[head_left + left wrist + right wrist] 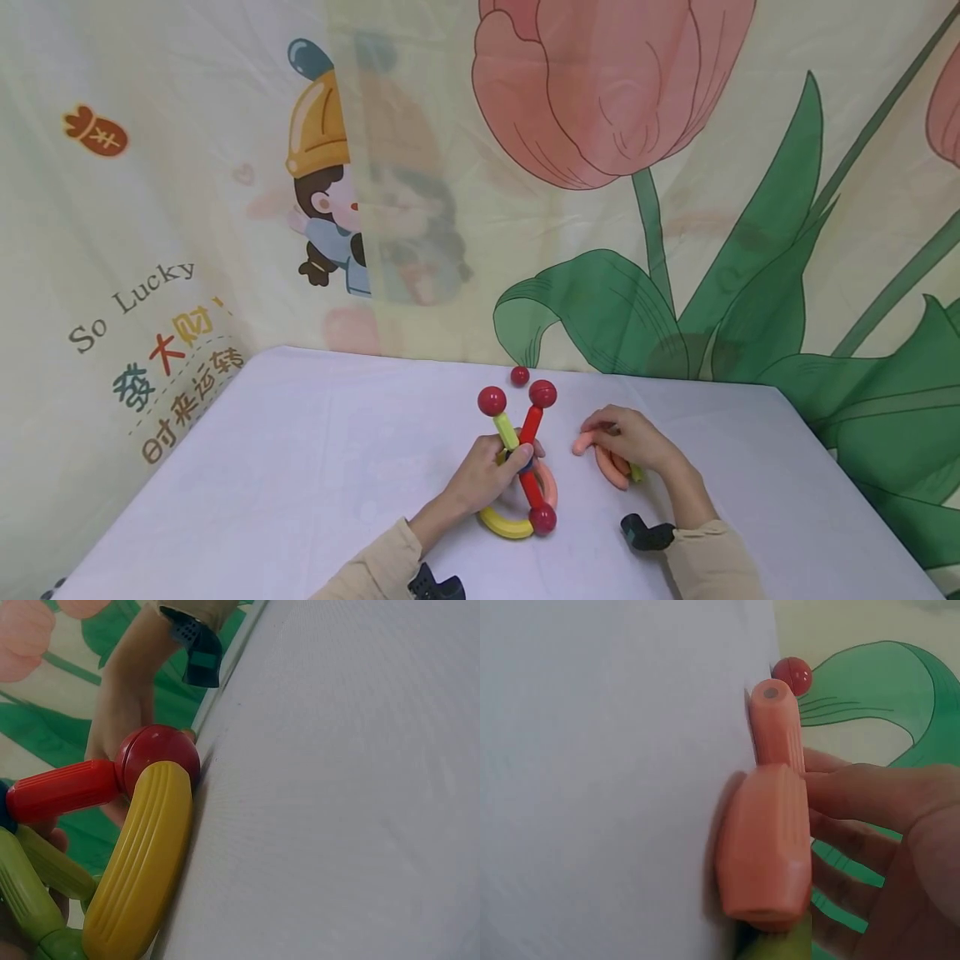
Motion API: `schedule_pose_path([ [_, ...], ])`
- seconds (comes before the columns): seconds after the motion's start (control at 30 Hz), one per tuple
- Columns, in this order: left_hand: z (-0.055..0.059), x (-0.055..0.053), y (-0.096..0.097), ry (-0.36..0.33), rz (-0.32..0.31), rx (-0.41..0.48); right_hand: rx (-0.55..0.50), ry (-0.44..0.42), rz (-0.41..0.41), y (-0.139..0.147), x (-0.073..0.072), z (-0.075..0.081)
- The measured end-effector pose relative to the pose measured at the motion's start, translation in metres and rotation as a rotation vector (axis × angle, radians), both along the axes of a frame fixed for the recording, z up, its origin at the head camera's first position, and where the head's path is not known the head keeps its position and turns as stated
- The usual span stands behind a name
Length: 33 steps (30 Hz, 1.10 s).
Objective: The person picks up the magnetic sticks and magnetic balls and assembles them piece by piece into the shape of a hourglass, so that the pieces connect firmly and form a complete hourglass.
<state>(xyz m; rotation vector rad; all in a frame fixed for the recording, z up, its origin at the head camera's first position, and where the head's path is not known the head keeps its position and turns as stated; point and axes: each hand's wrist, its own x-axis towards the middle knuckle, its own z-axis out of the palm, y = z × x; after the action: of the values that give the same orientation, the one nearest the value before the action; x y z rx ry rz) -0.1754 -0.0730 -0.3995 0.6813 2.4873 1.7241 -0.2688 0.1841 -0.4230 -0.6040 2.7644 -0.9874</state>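
My left hand (487, 471) grips a construction of magnetic rods and balls at its middle. A red rod (64, 789) runs to a red ball (157, 754) at its lower end, beside a curved yellow rod (142, 862). Two more red balls, including this upper ball (542, 393), top the construction. Green rods (26, 881) show low in the left wrist view. My right hand (630, 437) pinches a curved orange magnetic rod (778, 727) at the table surface. Another orange rod (765, 840) lies next to it, under the hand.
A loose red ball (520, 377) sits near the back edge of the white table (360, 467). A yellow-green piece (637, 472) lies by the right wrist. Behind the table hangs a printed curtain (420, 167) with tulips.
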Motion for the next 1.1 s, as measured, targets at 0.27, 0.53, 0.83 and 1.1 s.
schedule_pose_path([
  [0.27,-0.001,-0.001,0.000,0.000,0.000,-0.009,0.045,0.004,-0.074,-0.015,0.000,-0.005],
  [0.53,-0.033,-0.019,0.001,0.007,0.008,0.002,0.048,0.127,-0.058,-0.017,-0.002,-0.005],
  [0.83,-0.038,-0.021,0.001,0.039,0.000,0.014,-0.127,0.291,-0.056,-0.023,0.001,0.016],
  [1.1,-0.037,-0.020,0.001,0.062,-0.007,0.021,-0.277,0.432,-0.044,-0.036,0.011,0.044],
])
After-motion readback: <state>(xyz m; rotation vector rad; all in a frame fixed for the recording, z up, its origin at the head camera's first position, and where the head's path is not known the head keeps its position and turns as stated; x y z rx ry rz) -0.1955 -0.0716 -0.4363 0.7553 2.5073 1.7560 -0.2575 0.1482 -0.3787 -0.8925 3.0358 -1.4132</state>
